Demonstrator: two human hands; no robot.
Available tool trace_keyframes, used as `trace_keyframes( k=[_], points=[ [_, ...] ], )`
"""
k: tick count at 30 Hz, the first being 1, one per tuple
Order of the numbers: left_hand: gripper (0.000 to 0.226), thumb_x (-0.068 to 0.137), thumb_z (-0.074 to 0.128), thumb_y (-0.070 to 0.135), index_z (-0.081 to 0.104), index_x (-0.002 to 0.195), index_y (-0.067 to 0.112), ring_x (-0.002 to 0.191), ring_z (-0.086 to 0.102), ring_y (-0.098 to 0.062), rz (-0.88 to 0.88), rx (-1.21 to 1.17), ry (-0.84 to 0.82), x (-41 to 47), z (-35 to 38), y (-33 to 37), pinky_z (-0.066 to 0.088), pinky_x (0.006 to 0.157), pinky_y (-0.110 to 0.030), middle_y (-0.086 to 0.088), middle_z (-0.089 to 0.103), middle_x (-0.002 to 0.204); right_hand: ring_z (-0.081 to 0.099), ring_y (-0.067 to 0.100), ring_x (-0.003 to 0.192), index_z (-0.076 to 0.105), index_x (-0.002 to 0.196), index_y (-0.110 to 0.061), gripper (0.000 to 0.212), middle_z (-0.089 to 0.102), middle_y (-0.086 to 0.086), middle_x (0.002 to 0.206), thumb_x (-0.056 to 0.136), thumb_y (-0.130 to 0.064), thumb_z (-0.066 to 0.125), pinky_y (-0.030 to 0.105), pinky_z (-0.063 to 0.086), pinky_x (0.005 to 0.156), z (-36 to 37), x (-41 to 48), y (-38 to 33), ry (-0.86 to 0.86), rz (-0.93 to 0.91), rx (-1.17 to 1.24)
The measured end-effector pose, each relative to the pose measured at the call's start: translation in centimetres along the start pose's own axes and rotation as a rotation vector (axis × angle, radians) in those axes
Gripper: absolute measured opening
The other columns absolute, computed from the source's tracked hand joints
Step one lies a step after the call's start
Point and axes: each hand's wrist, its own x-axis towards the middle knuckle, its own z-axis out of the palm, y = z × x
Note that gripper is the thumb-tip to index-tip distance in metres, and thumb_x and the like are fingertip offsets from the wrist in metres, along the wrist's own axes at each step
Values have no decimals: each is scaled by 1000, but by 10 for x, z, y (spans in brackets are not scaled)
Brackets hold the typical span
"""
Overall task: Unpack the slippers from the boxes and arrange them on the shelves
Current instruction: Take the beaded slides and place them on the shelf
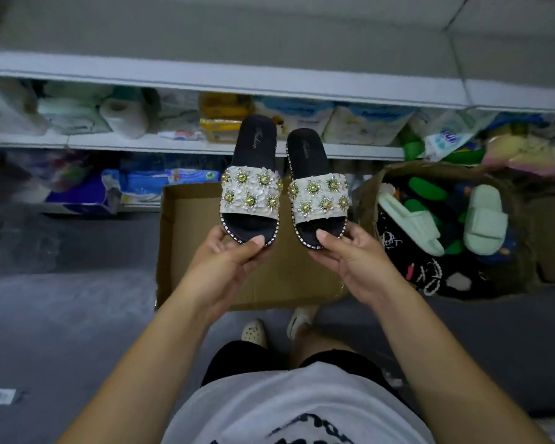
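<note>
Step in hand, as I read it: unpacking is done for this pr, placing not yet done. Left grip point(228, 251) pinches the toe end of the left flowered slipper point(250, 184), thumb on top at the footbed rim, fingers curled under the sole. Right grip point(350, 254) does the same w/ the right flowered slipper point(318, 190). Both are clenched on their slipper, neither released.

The slippers run fwd from the grips, heels at the far end, soles down. They sit side by side w/ a narrow gap btwn them. Black footbeds, cream straps w/ gold-centred flowers, studded trim.

Directly below the grips is an open cardboard box point(180, 238) on the floor point(77, 299), brown bottom showing. Right of the right grip & lower is a second cardboard box point(366, 187) w/ mint-green slides point(484, 216) & other footwear, so more unpacking is prob left.

Ahead of the grips are the white shelves point(225, 80). The tiers level w/ & below the heels hold paper rolls point(122, 118) etc. The top board lies above & beyond the heels.

Next move prob calls for a reach fwd & up, keeping the pr level & parallel. The heels must clear the shelf lip, then soles go flat on the board before letting go. Hold is at the toes only, so the heel ends may droop & a firm pinch is needed. Which tier is meant, can't tell.
</note>
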Motion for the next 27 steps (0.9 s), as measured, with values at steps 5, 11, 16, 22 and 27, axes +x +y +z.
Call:
trace_keyframes(
  k=[5, 11, 16, 22, 27],
  points=[
    [44, 91, 58, -14, 52, 128, 9, 110, 71, -32, 42, 68, -152, -5, 52, 5, 59, 91, -35, -14, 73, 120, 71, 27, 112, 52, 135, -4, 48, 73, 15, 119, 90, -3, 69, 36, 60, 88, -25, -39, -35, 25, -148, 87],
    [49, 91, 59, -13, 47, 136, 2, 114, 69, -33, 64, 121, -275, -11, 121, -11, 60, 90, -34, -16, 73, 120, 70, 26, 111, 54, 133, -6, 43, 70, 17, 125, 91, 1, 62, 34, 61, 86, -76, -79, -71, 87, -305, 261],
    [46, 90, 60, -12, 49, 132, 4, 108, 72, -30, 54, 175, -351, -22, 194, -50, 61, 85, -31, -14, 74, 115, 69, 27, 115, 51, 137, -4, 52, 69, 17, 127, 88, -3, 66, 35, 61, 88, -148, -109, -91, 151, -382, 316],
    [36, 90, 60, -11, 57, 122, 6, 110, 71, -34, -21, 190, -481, -43, 312, -134, 61, 84, -32, -18, 73, 117, 69, 28, 115, 53, 135, -3, 46, 71, 17, 124, 90, 2, 65, 32, 61, 84, -261, -154, -127, 243, -465, 340],
    [39, 92, 58, -11, 54, 129, 3, 108, 72, -30, -90, 211, -585, -58, 410, -204, 61, 82, -29, -17, 73, 118, 70, 26, 112, 57, 128, -4, 37, 72, 14, 122, 92, 2, 65, 31, 60, 82, -360, -197, -155, 357, -558, 337]
  ],
)
